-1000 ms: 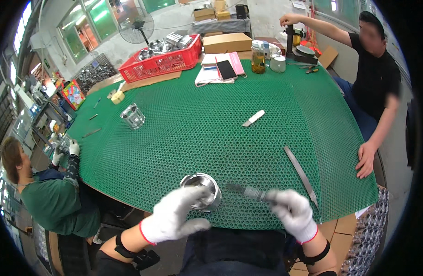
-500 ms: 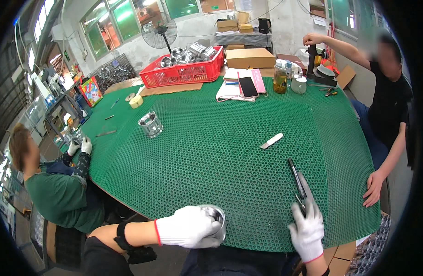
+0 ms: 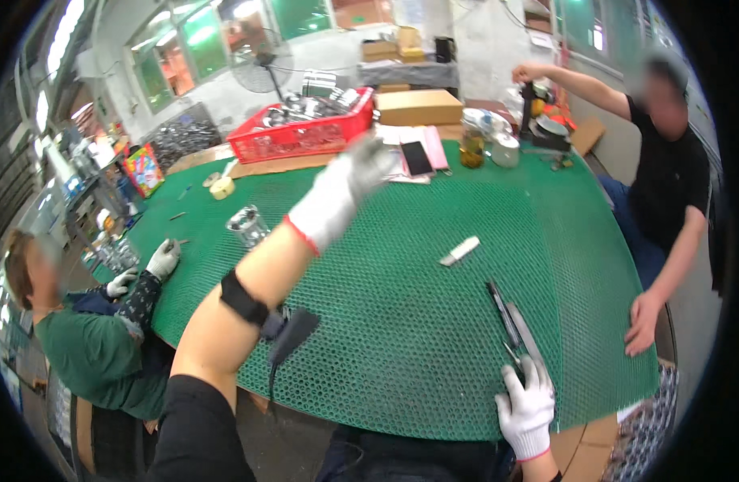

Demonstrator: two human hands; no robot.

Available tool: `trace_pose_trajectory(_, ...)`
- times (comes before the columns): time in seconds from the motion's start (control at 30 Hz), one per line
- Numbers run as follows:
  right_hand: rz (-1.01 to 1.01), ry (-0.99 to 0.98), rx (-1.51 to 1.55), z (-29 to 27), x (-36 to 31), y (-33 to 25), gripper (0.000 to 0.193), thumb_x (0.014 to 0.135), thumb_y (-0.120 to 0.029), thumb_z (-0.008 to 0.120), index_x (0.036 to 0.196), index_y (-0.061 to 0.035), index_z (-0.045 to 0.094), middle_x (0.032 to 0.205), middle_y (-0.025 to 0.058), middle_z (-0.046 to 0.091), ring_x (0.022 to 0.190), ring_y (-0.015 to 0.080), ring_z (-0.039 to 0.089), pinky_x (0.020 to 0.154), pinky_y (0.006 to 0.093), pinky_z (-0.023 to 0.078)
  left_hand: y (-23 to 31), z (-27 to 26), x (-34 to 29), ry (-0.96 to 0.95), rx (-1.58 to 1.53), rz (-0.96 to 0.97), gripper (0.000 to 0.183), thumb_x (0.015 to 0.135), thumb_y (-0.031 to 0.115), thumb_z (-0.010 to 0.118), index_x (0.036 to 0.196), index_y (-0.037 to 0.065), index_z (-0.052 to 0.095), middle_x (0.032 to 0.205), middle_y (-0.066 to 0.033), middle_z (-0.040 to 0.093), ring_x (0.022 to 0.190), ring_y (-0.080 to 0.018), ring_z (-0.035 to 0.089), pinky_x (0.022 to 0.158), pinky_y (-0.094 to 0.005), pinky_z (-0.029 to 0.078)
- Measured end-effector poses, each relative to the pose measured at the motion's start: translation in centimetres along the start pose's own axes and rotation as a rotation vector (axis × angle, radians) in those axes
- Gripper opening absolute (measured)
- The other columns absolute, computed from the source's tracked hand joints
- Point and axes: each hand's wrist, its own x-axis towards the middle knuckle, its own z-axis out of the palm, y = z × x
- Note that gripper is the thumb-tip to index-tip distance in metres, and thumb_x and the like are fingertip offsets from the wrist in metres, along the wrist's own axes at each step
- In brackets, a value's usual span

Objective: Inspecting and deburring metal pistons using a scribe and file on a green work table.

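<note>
My left hand (image 3: pixel 349 181), in a white glove with red trim, reaches far across the green mat (image 3: pixel 385 337) toward the red crate (image 3: pixel 301 145). Motion smears its fingers, and I cannot see whether anything is in them. Near the front edge, my right hand (image 3: pixel 527 408) has its gloved fingers curled around the lower end of a thin metal tool (image 3: pixel 512 352). A black pen-like tool (image 3: pixel 498 301) and a flat grey strip (image 3: pixel 526 329) lie just beyond them. A white-handled knife (image 3: pixel 459 251) rests farther up the mat. One shiny metal cylinder (image 3: pixel 247 226) stands left of my forearm.
Metal parts fill the crate at the back. A cardboard box (image 3: pixel 418 107), a phone (image 3: pixel 416 158) on papers, jars (image 3: pixel 504 150) and a dark stand (image 3: pixel 538 120) line the far side. Co-workers sit left (image 3: pixel 96 345) and right (image 3: pixel 667 161). Yellow tape (image 3: pixel 222 188) lies far left.
My left hand has swung from the front edge up toward the crate; the metal cylinder it held is out of sight. My right hand stays by the tools. The left co-worker's hands have moved apart.
</note>
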Motion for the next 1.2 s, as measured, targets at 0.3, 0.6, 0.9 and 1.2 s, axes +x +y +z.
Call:
trace_pose_trajectory(0.3,-0.192,0.337,0.042,0.5,-1.8,0.7,0.052,0.071,-0.023,0.074,0.121,-0.0139,0.063,0.126,0.0206,0.056,0.118,0.0424,0.055,0.099,0.0502,0.047,9.5,7.3,-16.2,-1.053,0.014,0.406,0.052,0.079,0.032,0.072,0.122,0.007,0.061,0.126,-0.0146,0.061,0.117,-0.0365,0.058,0.1,-0.0468,0.045)
trace_pose_trajectory(0.6,1.04,-0.326,-0.172,-1.9,-33.7,5.3,0.046,0.087,-0.029,0.067,0.131,-0.0204,0.058,0.142,0.0204,0.049,0.126,0.0396,0.053,0.101,0.045,0.048,11.9,13.1,-18.2,-1.076,-0.166,0.619,0.049,0.074,0.029,0.075,0.115,0.005,0.064,0.118,-0.0126,0.065,0.11,-0.0355,0.061,0.096,-0.047,0.048)
trace_pose_trajectory(0.9,2.066,-0.33,-0.01,0.8,-61.8,-2.0,0.056,0.09,-0.037,0.059,0.141,-0.0163,0.053,0.137,0.0259,0.054,0.12,0.0417,0.058,0.103,0.0449,0.046,17.3,18.4,-18.4,-1.222,-0.099,0.752,0.049,0.073,0.028,0.075,0.115,0.006,0.063,0.117,-0.0119,0.064,0.109,-0.0352,0.061,0.095,-0.046,0.048)
trace_pose_trajectory(1.2,2.089,-0.032,-0.284,-2.7,-64.8,8.4,0.086,0.086,-0.041,0.071,0.156,-0.0321,0.023,0.156,0.0341,0.02,0.126,0.049,0.051,0.102,0.0457,0.047,21.9,22.7,-17.6,-1.304,0.078,0.646,0.049,0.088,0.041,0.063,0.118,0.002,0.061,0.122,-0.0174,0.062,0.114,-0.0396,0.059,0.099,-0.0467,0.045)
